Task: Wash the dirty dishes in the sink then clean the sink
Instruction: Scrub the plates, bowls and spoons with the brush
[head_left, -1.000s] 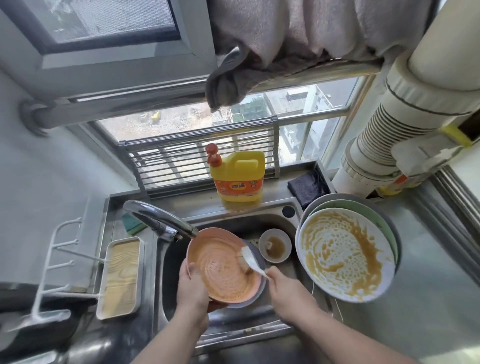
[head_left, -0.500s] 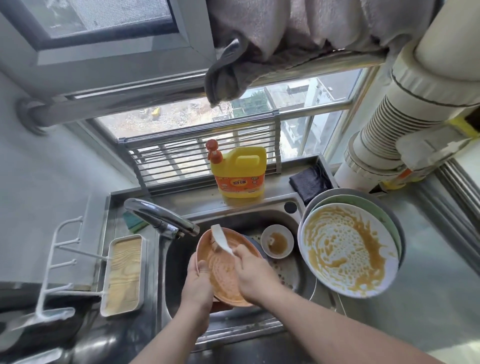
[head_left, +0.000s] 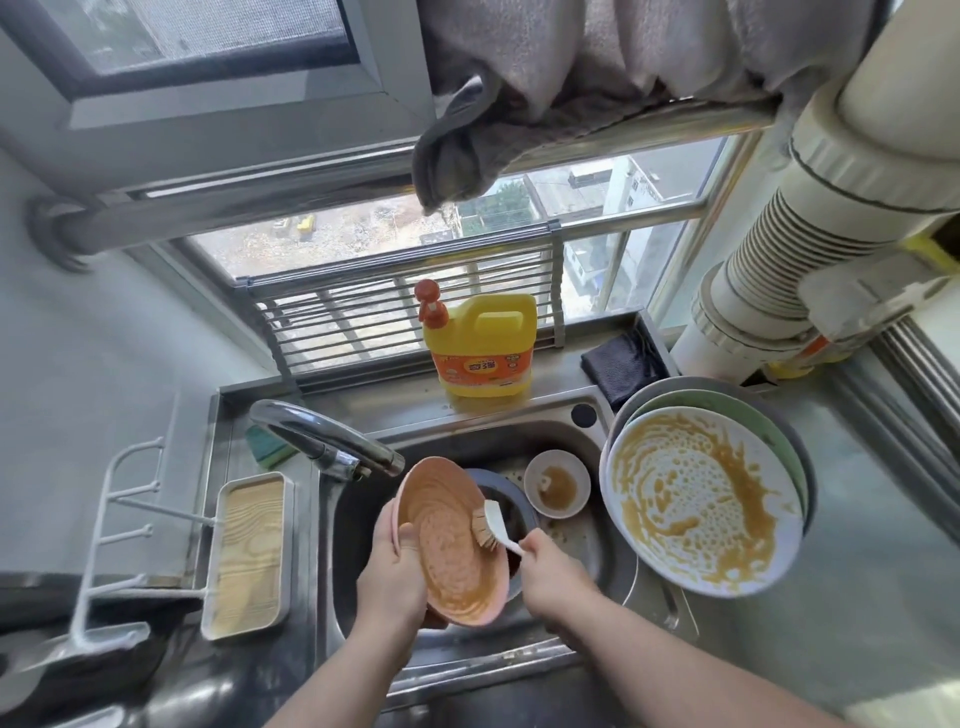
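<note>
A: What can you read from where you stand?

B: Only the orange label on the yellow plastic detergent jug with the red pump (head_left: 480, 348), at twelve o'clock on the ledge behind the steel sink (head_left: 613, 566). It carries large Chinese characters; the small print is too fine to make out.

A: And going left to right?

B: At nine o'clock you have a white wire rack (head_left: 111, 535), then a white rectangular tray with a wood-grain base (head_left: 249, 553). The chrome tap (head_left: 324, 439) arches over the sink's left rim, with a green sponge (head_left: 267, 447) behind it.

A: My hands?

B: Your left hand (head_left: 392, 577) grips the rim of the pink round plate smeared with orange-brown sauce (head_left: 452, 540), thumb on its face, tilted over the basin. Your right hand (head_left: 553, 577) is curled round the handle of the white dish brush (head_left: 493, 527), bristles touching the plate's right side.

A: What crowds you?

B: A grey-blue dish (head_left: 514, 499) sits behind the plate, a small sauce-stained white bowl (head_left: 557, 484) at one o'clock in the sink, and a stack topped by a large white plate streaked with sauce (head_left: 701, 499) at three o'clock, overhanging the sink's right edge. A dark cloth (head_left: 621, 364) lies beyond it.
</note>
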